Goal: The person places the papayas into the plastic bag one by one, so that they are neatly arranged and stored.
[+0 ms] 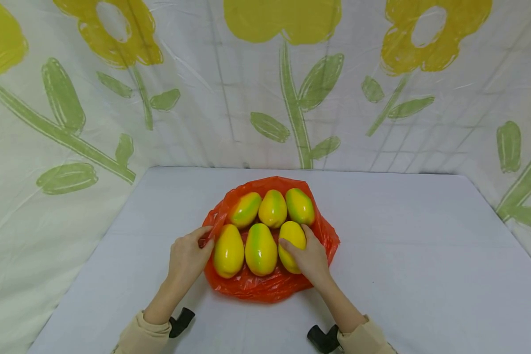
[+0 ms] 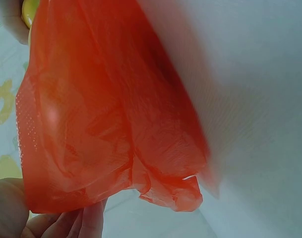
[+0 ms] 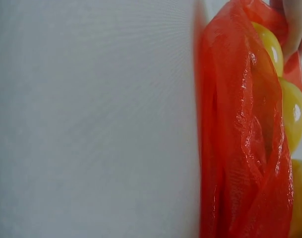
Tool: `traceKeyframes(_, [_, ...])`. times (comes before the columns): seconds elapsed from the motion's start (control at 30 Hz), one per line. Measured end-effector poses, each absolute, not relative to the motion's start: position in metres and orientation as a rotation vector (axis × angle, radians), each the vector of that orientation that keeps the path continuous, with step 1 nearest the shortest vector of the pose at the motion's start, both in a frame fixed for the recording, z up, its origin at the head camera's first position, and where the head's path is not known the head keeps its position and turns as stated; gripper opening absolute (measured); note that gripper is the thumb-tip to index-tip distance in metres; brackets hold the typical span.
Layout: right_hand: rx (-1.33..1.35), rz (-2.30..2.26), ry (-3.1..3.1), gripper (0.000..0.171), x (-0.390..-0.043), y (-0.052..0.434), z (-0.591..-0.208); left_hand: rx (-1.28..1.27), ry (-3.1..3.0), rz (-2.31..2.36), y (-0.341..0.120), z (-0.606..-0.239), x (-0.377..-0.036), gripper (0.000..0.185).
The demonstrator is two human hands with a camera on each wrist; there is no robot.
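An opened red plastic bag [image 1: 265, 291] lies on the table with several glossy yellow-green papayas in two rows inside it. At the bag's left edge my left hand [image 1: 188, 255] pinches the thin plastic between thumb and fingers. The left wrist view shows the bag's side [image 2: 86, 124] stretched up from that hand's fingers [image 2: 93, 218]. My right hand [image 1: 310, 258] grips the front right papaya [image 1: 292, 235], thumb on its left and fingers on the far right side. The front middle papaya [image 1: 261, 250] and front left papaya [image 1: 228, 251] stand beside it.
The white-covered table [image 1: 407, 255] spreads around the bag. Behind it hangs a pale curtain [image 1: 194, 108] printed with yellow flowers, and similar cloth stands at both sides. A black wrist mount [image 1: 323, 339] sits near each sleeve.
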State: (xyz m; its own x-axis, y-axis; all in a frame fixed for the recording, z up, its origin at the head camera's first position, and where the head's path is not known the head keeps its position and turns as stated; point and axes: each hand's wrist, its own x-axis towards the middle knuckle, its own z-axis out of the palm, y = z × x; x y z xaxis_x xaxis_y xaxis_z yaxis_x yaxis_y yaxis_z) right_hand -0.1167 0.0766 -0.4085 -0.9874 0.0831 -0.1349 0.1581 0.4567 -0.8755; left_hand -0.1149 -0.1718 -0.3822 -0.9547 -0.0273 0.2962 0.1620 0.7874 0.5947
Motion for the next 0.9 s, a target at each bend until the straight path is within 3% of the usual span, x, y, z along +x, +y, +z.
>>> traceKeyframes(0.9, [0.238, -1.543, 2.630, 0.076, -0.1211, 0.0775, -0.4132, -0.066, -2.716, -0.953, -0.1720, -0.3816, -0.1149, 0.025])
